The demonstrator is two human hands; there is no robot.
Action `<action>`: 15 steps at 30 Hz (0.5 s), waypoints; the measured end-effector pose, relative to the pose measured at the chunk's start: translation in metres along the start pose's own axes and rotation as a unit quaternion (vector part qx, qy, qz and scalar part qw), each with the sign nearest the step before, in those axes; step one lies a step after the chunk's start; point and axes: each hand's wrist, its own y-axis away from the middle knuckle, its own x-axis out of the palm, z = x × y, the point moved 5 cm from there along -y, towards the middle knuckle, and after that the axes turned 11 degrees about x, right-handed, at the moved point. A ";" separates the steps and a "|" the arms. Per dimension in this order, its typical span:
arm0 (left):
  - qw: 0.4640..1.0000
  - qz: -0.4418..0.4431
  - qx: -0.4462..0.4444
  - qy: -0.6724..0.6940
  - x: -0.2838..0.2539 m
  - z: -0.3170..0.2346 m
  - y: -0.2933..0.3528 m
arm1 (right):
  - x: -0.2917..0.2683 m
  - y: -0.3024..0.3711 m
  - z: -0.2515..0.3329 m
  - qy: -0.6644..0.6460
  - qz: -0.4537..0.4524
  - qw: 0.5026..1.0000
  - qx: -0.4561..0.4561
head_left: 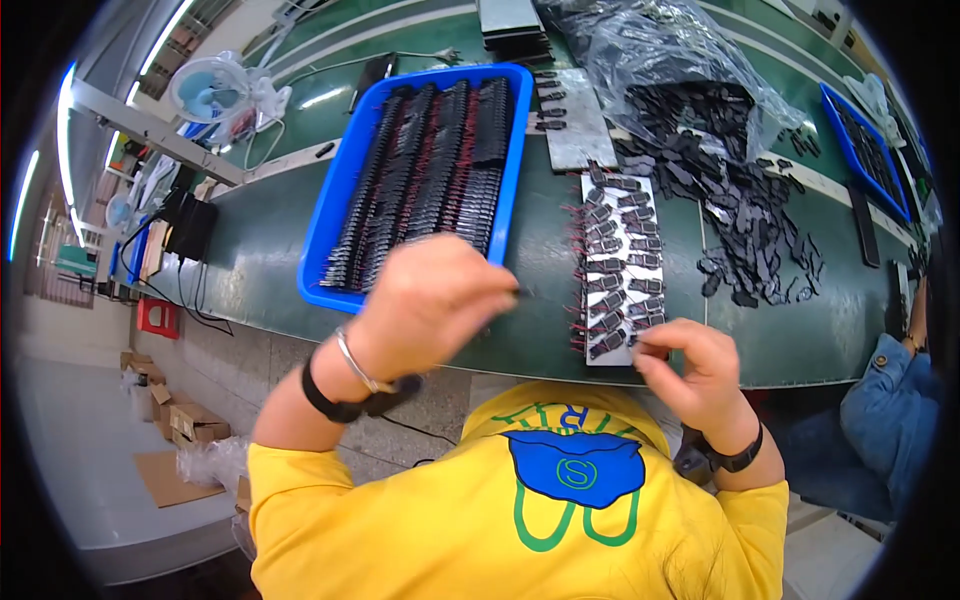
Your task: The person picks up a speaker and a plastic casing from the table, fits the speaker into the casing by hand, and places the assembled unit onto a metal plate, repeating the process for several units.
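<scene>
White, flat rectangular board (597,360) at the table edge is where I'd worry: small black parts with thin red wires (606,344) sit on it in two crowded columns, and those wires poke past its left side, so a passing finger could snag one and drag its neighbours askew. A careless nudge from the right hand (697,370) might also knock the nearest part off. Its thumb and index are curled at the board's near right corner, right beside the lowest parts; can't tell if they're gripping one. Left hand (430,290) hangs over the near corner of the blue rectangular plastic tray (522,150), fingertips pinched together, well left of the board, too blurry to say what's between them, if anything.
</scene>
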 end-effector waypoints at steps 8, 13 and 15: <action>0.985 0.105 -0.073 -0.118 -0.001 0.121 -0.030 | -0.028 0.024 -0.041 -0.031 -0.114 0.988 0.100; 0.969 0.179 -0.059 -0.160 0.021 0.158 -0.041 | -0.034 0.032 -0.045 -0.004 -0.122 0.989 0.086; 0.967 0.193 -0.060 -0.154 0.027 0.158 -0.045 | -0.037 0.037 -0.048 -0.004 -0.123 0.987 0.099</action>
